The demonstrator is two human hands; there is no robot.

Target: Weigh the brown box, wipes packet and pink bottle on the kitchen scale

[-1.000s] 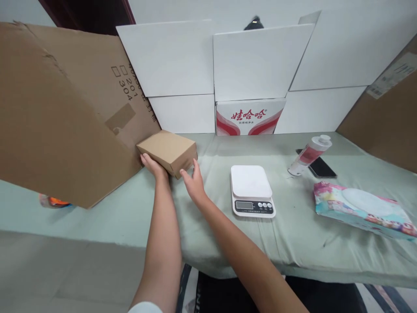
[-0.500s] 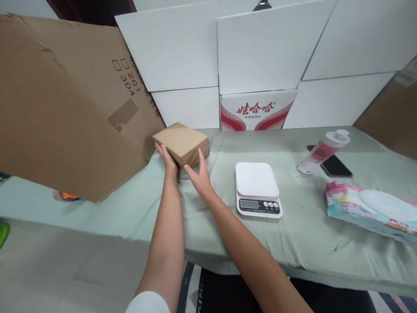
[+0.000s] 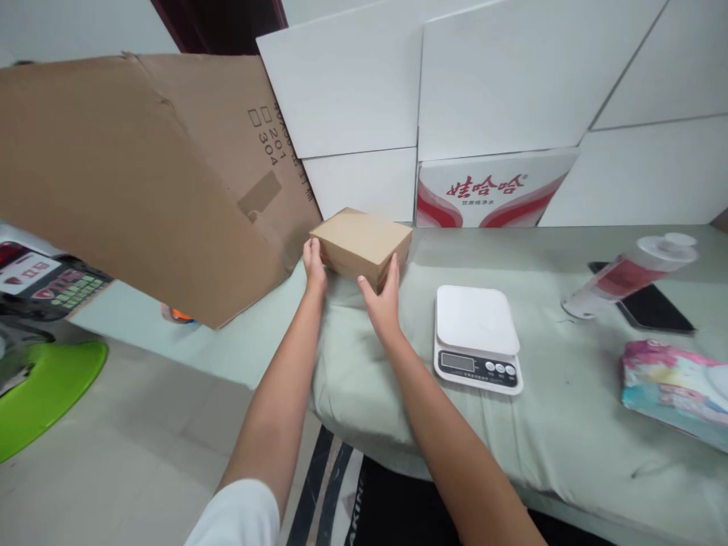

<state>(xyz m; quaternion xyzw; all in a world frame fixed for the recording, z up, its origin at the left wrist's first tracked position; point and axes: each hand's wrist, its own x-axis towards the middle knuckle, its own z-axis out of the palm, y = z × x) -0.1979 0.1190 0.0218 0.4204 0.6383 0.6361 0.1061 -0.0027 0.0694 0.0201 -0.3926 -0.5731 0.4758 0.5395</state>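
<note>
A small brown cardboard box (image 3: 361,241) is at the back of the cloth-covered table, in front of the white panels. My left hand (image 3: 315,265) is against its left corner, fingers pressed to the side. At the near right corner, my right hand (image 3: 384,299) grips the box with thumb and fingers apart on two faces. Together the hands hold it between them; its underside is hidden. To the right of my right hand lies a white digital kitchen scale (image 3: 478,337) with a bare platform.
A large cardboard sheet (image 3: 171,182) leans on the left. White panels (image 3: 358,98) and a red-and-white printed carton panel (image 3: 489,193) stand behind. To the right are a tilted bottle (image 3: 631,277), a dark phone (image 3: 654,309) and a wipes pack (image 3: 676,387). A green object (image 3: 51,387) is at far left.
My view has turned left, so everything appears further right. The box has turned slightly. My left hand has moved to its left corner, and my right hand has closed more on the near corner.
</note>
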